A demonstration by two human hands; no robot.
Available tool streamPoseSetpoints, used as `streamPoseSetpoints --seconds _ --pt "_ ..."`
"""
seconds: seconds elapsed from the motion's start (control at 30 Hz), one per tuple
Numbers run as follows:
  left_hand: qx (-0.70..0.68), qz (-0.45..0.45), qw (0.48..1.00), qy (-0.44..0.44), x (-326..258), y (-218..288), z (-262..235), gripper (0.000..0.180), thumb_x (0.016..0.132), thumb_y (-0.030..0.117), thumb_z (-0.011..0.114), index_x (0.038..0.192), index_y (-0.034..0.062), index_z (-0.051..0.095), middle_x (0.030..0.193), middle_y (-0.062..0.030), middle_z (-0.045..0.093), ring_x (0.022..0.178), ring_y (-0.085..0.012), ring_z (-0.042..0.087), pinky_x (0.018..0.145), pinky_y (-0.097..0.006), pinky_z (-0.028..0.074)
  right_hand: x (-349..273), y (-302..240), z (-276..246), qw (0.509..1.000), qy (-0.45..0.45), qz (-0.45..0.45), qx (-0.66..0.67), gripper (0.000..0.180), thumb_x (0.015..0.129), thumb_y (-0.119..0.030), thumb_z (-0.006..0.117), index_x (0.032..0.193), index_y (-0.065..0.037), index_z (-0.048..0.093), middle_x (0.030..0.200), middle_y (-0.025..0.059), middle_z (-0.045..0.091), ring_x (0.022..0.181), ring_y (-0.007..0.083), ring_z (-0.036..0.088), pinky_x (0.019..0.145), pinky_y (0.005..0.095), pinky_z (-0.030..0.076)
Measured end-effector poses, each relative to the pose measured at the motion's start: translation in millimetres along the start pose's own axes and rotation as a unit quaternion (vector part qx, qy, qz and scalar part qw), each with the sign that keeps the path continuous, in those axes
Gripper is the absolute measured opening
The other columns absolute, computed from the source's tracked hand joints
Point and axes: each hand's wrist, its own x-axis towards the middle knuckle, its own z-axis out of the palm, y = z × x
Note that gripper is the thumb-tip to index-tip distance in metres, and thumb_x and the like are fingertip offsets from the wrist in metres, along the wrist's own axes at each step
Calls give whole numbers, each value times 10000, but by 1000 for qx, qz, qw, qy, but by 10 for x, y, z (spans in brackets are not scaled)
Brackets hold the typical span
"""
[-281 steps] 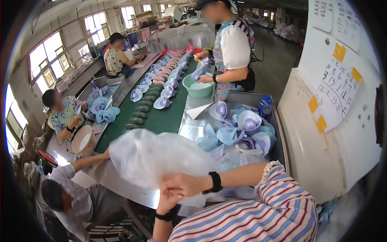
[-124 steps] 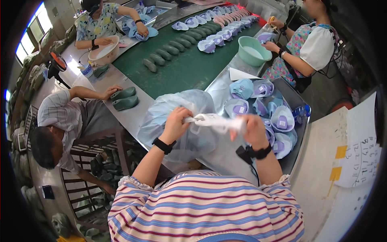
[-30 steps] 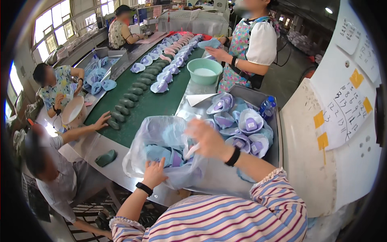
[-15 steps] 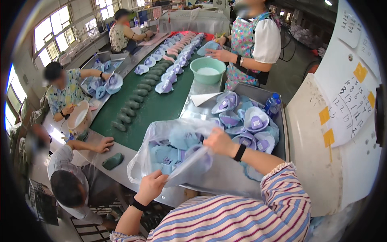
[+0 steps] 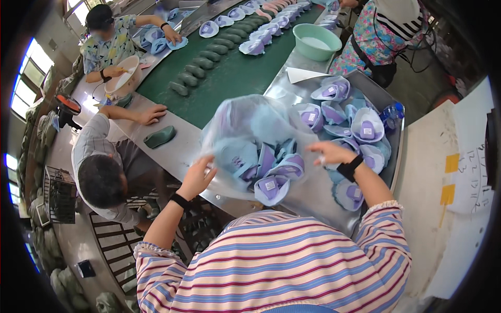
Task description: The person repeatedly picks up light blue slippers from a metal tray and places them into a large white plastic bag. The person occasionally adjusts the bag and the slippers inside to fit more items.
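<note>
Both hands pinching clear bag [image 5: 250,141], left hand [image 5: 197,177], right hand [image 5: 329,153], contents blurred

A clear plastic bag [image 5: 255,141], bulging and crumpled, is being held up over the steel bench [image 5: 313,193]. Lilac and pale blue shoe uppers [image 5: 271,180] are being seen through it, heaped in its lower part, one hanging lowest at the bottom edge.

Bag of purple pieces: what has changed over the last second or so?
The bag has been tipped toward the person; purple pieces now crowd its near end. The left hand still grips its left side; the right hand has moved to its right edge. The pile in the tray stays.
</note>
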Motion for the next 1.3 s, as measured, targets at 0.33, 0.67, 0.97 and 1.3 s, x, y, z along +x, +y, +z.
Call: streamPoseSetpoints --seconds 0.33,0.67,0.97,1.3 --pt "183 145 967 102 531 333 23 455 702 195 643 1107 40 506 1161 -191 467 1074 -359 438 916 -416 374 -368 -1008 -1003 916 102 160 -353 431 641 -162 711 1039 -66 579 917 108 613 827 254 603 717 361 472" --pt "121 257 952 -116 592 633 827 606 644 342 701 1107 12 491 1002 -156 543 985 -320 477 822 -397 407 393 -810 594 942 155 -1 -296 678 624 -295 732 1174 -17 448 1110 189 513 1018 312 509 858 383 418" --pt "214 297 917 -158 270 662 1007 570 626 368 686 1137 164 537 1208 -204 392 1121 -357 377 876 -504 333 310 -188 658 993 59 -98 11 871 639 -414 724 1300 -19 317 1274 197 390 1194 329 355 1004 388 281" --pt "309 380 869 -70 112 783 1147 382 783 225 519 1165 244 518 1340 -202 274 1264 -374 234 942 -536 262 268 -326 619 968 128 188 -106 768 634 -608 631 1047 25 496 1018 228 560 954 357 535 800 397 426"
